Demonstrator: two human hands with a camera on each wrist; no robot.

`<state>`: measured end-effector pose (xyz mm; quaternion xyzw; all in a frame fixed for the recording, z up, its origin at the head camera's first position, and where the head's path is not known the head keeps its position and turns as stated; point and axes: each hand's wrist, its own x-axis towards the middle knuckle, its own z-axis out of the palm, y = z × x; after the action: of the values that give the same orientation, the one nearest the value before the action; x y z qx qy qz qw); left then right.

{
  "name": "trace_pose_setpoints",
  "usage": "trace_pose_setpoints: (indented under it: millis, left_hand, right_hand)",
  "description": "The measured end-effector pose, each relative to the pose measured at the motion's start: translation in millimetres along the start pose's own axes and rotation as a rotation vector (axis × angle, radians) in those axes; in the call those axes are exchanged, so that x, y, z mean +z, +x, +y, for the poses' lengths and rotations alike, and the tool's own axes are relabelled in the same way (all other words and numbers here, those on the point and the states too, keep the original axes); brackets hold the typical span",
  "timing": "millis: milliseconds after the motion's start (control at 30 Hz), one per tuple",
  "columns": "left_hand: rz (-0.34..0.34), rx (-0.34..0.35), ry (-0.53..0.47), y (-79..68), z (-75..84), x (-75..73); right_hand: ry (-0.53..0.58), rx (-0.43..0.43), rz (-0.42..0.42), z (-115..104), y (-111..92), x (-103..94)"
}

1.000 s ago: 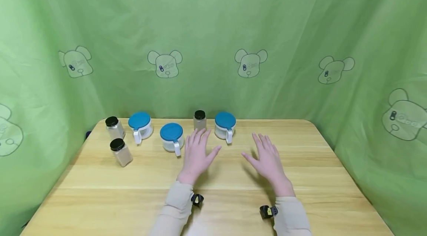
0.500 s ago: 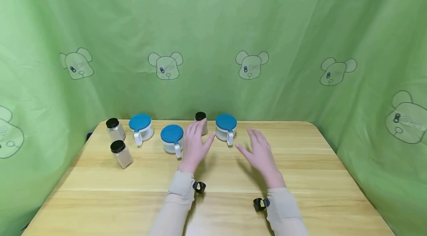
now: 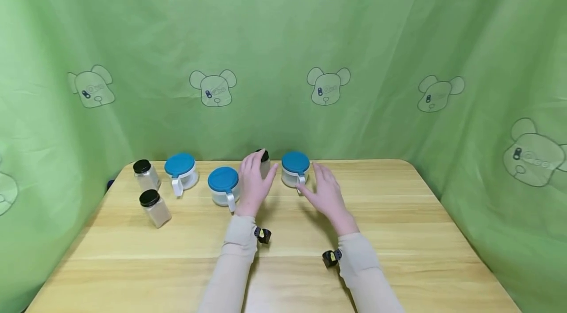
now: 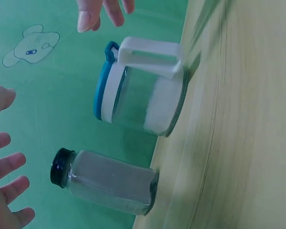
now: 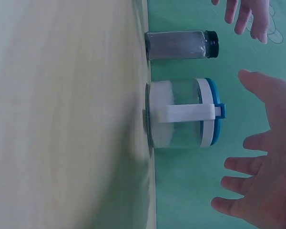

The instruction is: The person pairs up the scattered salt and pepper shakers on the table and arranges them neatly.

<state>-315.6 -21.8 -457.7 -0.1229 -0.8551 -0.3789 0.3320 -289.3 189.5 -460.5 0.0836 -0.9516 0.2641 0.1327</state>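
Observation:
At the table's far edge stands a square glass spice jar (image 4: 112,181) with a black lid and greyish powder inside. My left hand (image 3: 253,182) hovers beside it with fingers spread, partly covering it in the head view; a gap shows in the left wrist view. Just right of that jar is a glass seasoning pot (image 5: 181,136) with a blue lid, a white handle and white contents. Near the pot's right side my right hand (image 3: 327,195) hangs with fingers apart, not touching it in the right wrist view. Neither hand holds anything.
Two more blue-lidded pots, a middle pot (image 3: 223,187) and a left pot (image 3: 181,172), stand left of my hands. Farther left are two black-lidded jars, a rear jar (image 3: 146,175) and a front jar (image 3: 156,209). A green curtain (image 3: 274,32) hangs behind the wooden table (image 3: 398,234).
Both hands have moved forward over the table. My left hand has come up to the spice jar, and my right hand has shifted left toward the seasoning pot. The jars and pots stay in place.

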Motion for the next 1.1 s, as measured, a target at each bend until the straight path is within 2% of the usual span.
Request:
trace_pose_setpoints:
  millis: [367,700,967,1100]
  left_hand:
    - [0.019,-0.057,-0.053,7.9,-15.4,8.0]
    - [-0.063,-0.155,-0.039,12.9,-21.7,17.3]
    - [-0.076,-0.250,-0.045,18.6,-29.4,26.3]
    - [-0.111,-0.311,-0.064,21.9,-32.1,28.7]
  right_hand:
    - [0.039,0.042,-0.021,-4.0,16.8,12.9]
    - [0.050,0.052,-0.027,-5.8,33.5,27.1]
    - [0.077,0.129,-0.032,-5.8,50.0,34.6]
    - [0.098,0.162,-0.049,-5.8,58.0,37.6]
